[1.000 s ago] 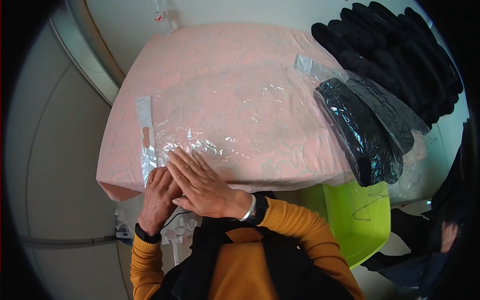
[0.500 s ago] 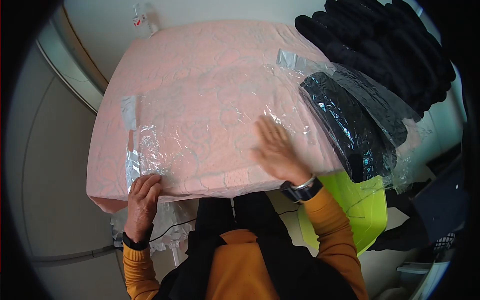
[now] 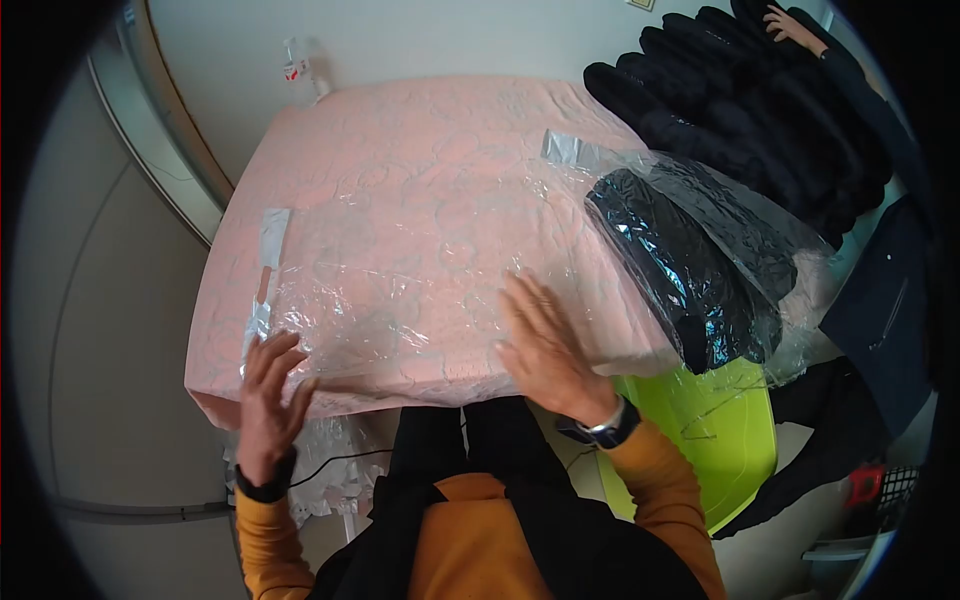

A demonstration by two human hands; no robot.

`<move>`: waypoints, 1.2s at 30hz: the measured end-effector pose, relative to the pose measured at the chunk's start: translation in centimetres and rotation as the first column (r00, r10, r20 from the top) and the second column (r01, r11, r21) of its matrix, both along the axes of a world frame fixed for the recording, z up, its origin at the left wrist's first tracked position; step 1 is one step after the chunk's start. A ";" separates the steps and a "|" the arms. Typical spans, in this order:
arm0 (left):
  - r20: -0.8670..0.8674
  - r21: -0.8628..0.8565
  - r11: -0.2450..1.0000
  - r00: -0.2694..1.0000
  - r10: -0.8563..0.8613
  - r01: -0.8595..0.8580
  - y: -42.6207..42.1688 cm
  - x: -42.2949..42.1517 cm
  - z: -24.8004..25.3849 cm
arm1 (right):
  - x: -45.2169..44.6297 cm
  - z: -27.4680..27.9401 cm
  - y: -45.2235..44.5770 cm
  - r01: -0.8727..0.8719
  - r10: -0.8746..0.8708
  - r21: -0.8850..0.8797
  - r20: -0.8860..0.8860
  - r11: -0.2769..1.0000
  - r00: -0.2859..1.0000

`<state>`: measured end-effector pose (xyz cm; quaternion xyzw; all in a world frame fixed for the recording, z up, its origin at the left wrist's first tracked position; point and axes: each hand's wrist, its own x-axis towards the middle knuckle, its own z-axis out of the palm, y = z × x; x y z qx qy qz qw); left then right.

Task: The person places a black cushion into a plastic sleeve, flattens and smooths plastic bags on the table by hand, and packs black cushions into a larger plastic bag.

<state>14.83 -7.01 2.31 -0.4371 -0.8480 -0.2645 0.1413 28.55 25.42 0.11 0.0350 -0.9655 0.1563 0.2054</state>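
A clear plastic bag (image 3: pixel 350 300) lies flat across the pink patterned cloth (image 3: pixel 400 130) on the table. A silvery strip (image 3: pixel 273 237) runs along the bag's left edge. My left hand (image 3: pixel 268 400) is at the strip's lower end by the table's front edge, fingers apart and holding nothing. My right hand (image 3: pixel 548 350) is over the bag's right part, palm down with fingers stretched out; whether it touches the film I cannot tell. To its right, a dark bundle (image 3: pixel 690 270) lies inside another clear bag, which has its own silvery strip (image 3: pixel 570 148).
Several black plush rolls (image 3: pixel 740 110) are stacked at the back right, with another person's hand (image 3: pixel 795 28) on them. A lime-green tub (image 3: pixel 690 440) stands below the table's right front. A small clear bottle (image 3: pixel 292 70) is at the back left by the wall.
My left hand has come off the strip and its fingers have spread. My right hand has shifted slightly toward me. Another person's hand and sleeve have come into view at the black rolls.
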 end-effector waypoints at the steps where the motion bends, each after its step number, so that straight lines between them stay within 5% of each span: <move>1: 0.090 0.124 0.992 0.996 -0.017 0.006 1.9 1.1 0.4 | -1.1 -0.6 -1.0 -0.059 0.059 0.004 0.000 0.998 0.998; 7: 0.105 -0.053 0.968 0.965 -0.240 0.246 13.2 4.1 -3.5 | -4.6 -3.5 -3.5 -0.272 0.272 0.018 0.003 0.962 0.962; 10: 0.015 -0.209 0.961 0.983 -0.184 0.183 12.4 2.6 -5.2 | -4.1 -3.8 -2.2 -0.091 0.084 0.045 0.139 0.995 0.987; 17: -0.026 -0.448 0.893 0.999 0.043 -0.050 4.5 -3.4 -5.4 | -2.9 -2.7 0.7 -0.110 0.090 0.081 0.221 0.991 0.971; 22: -0.018 -0.440 0.846 0.945 0.327 -0.301 -2.6 -7.7 -5.1 | -2.9 -3.0 1.3 -0.106 0.083 0.090 0.229 0.990 0.970; 27: -0.016 -0.398 0.862 0.942 0.335 -0.313 -4.5 -8.3 -5.4 | -2.0 -3.0 1.8 -0.081 0.062 0.086 0.211 0.993 0.976; 30: -0.096 -0.519 0.740 0.890 0.447 -0.428 -3.8 -7.9 -5.0 | -0.2 -2.8 2.5 -0.088 0.077 0.031 0.256 0.996 0.964; 34: -0.354 -0.400 0.832 0.902 0.246 -0.384 1.9 -4.9 -1.7 | 0.3 -0.8 0.7 -0.115 0.101 0.099 0.137 0.988 0.985; 36: -0.215 -0.194 0.981 0.976 -0.038 -0.004 6.0 -3.1 -4.0 | -0.4 -0.9 -0.8 -0.170 0.155 0.093 0.147 0.981 0.977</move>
